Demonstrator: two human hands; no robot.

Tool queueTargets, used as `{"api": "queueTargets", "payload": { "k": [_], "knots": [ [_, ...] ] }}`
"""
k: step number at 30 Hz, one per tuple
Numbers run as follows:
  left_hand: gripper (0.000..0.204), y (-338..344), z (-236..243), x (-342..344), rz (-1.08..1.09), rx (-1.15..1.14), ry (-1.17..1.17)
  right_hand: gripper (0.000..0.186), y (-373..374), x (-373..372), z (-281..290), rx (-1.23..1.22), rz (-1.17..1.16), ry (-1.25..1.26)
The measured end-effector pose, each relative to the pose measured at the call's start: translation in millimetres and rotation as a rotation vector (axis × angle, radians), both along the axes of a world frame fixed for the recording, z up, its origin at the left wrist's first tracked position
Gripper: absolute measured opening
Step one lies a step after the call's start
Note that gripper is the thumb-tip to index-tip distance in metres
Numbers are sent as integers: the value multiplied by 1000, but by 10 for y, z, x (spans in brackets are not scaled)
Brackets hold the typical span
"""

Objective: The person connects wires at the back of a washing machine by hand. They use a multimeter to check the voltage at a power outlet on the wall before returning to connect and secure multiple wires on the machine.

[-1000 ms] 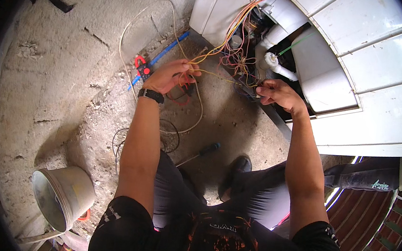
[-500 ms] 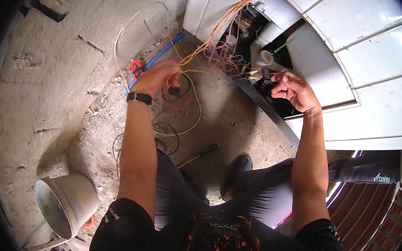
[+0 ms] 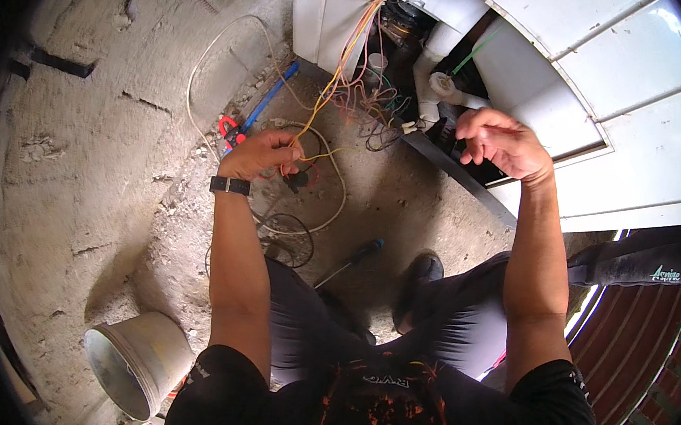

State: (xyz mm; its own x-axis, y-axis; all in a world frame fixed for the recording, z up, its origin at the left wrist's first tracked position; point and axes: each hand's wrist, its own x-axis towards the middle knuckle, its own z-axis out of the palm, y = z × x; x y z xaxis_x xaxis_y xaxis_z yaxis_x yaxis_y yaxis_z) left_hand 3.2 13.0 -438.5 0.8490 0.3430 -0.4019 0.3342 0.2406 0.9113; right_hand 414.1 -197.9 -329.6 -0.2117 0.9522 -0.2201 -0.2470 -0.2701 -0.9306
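L hand (image 3: pixel 261 153) is closed w/ fingers pinched on a yellow wire (image 3: pixel 323 102); that wire runs up from the grip to the wire bundle (image 3: pixel 374 102) hanging out of the open white cabinet (image 3: pixel 611 82). R hand (image 3: pixel 502 142) is raised, fingers loosely curled and half open, holding nothing, just beside the cabinet opening and near the white pipe (image 3: pixel 440 88). Black wristwatch (image 3: pixel 230 185) on L wrist. Red-handled pliers (image 3: pixel 229 130) lie on the ground just beside the L hand, next to a blue tool handle (image 3: pixel 269 101). White cable loop (image 3: pixel 317 202) lies below the L hand. Black-handled screwdriver (image 3: pixel 352 260) sits near the person's shoe (image 3: pixel 417 280). Metal bucket (image 3: pixel 137 361) stands at lower left, well apart.
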Motion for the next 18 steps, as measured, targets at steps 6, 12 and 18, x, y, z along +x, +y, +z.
{"api": "queueTargets", "payload": {
  "k": [6,12,18],
  "knots": [
    [23,-206,94,24,76,-12,109,24,-92,-120,357,-155,21,-318],
    [19,-587,118,181,66,-112,-31,28,-293,-975,-368,-56,618,-750],
    [16,-626,162,269,-22,-80,-51,36,-75,-1103,-1237,-386,38,-691]
  ]
}}
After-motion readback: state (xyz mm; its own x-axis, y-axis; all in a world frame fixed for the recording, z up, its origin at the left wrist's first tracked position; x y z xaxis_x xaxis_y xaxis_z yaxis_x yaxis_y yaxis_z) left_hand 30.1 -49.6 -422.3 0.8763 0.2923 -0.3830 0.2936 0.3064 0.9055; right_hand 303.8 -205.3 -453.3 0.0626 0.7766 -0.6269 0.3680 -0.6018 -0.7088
